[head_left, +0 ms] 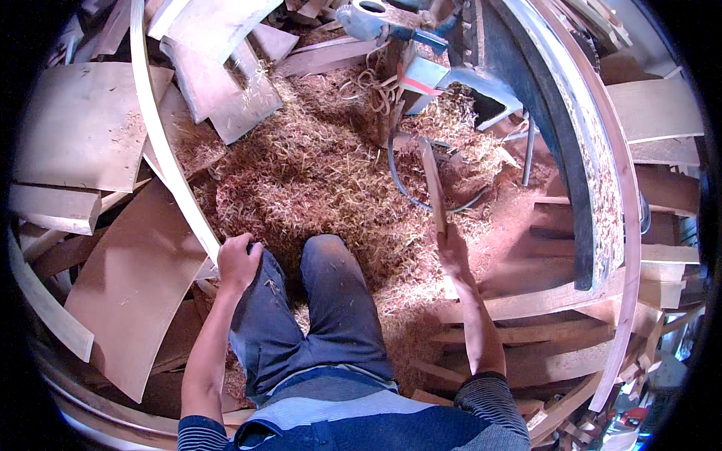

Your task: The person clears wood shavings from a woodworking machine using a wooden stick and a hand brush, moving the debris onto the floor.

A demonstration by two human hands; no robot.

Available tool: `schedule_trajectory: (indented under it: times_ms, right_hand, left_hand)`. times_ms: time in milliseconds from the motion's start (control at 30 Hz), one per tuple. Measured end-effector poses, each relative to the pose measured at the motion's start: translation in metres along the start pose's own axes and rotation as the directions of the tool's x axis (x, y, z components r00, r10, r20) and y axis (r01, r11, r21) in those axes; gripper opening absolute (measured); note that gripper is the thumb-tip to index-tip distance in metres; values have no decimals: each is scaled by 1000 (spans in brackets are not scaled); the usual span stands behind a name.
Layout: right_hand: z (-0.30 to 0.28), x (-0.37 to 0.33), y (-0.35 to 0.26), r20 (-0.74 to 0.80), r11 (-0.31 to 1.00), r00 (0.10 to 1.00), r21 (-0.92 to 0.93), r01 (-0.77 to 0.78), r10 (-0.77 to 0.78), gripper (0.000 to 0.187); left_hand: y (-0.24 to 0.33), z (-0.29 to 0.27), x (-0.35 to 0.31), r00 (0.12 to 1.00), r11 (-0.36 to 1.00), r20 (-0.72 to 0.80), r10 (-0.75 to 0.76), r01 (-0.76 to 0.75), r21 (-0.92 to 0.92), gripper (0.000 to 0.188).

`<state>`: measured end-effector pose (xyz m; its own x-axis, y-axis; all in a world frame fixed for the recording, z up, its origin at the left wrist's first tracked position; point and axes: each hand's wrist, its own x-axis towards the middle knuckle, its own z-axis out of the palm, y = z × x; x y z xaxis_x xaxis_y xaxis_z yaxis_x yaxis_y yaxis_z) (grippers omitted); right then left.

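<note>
My left hand [239,263] is closed at the near end of a long, pale wooden strip [162,143], beside my left knee. The strip rises from there past the upper left edge of the view. On the right, my right hand [453,252] is wrapped round the lower end of a narrow wooden stick [432,180]. That stick points away from me over the shavings, its far end near a thin grey hose [397,177]. Whether anything is fixed to its far end I cannot tell.
Wood shavings [301,173] cover the floor before my knees. A blue machine [519,90] with a long dark edge stands at the far right, a long wooden strip [628,225] beside it. Wide boards [86,124] lie piled on the left; more planks [541,301] lie on the right.
</note>
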<state>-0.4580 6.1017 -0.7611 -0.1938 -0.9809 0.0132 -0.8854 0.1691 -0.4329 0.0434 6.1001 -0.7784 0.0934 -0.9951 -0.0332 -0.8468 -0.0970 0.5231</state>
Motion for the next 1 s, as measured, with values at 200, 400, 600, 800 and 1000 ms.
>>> schedule_trajectory:
  times_ms: [200,400,600,800,1000]
  right_hand:
    - [1,-39,-48,459,605,867,639,-475,195,47]
    - [-12,-102,-47,451,441,820,692,-571,353,58]
    - [-13,-101,-61,401,510,863,696,-505,307,56]
    - [9,-13,-71,374,581,889,674,-455,262,56]
    - [53,145,-96,262,519,941,786,-336,212,44]
  left_hand:
    - [3,0,-2,1000,1000,-11,22,-22,18,26]
    - [-1,2,-2,1000,999,4,16,-16,36,26]
    - [5,-2,-1,1000,999,27,5,-6,52,25]
    - [4,-1,-4,1000,999,17,-1,0,54,25]
    - [7,0,-4,1000,998,2,-1,0,56,26]
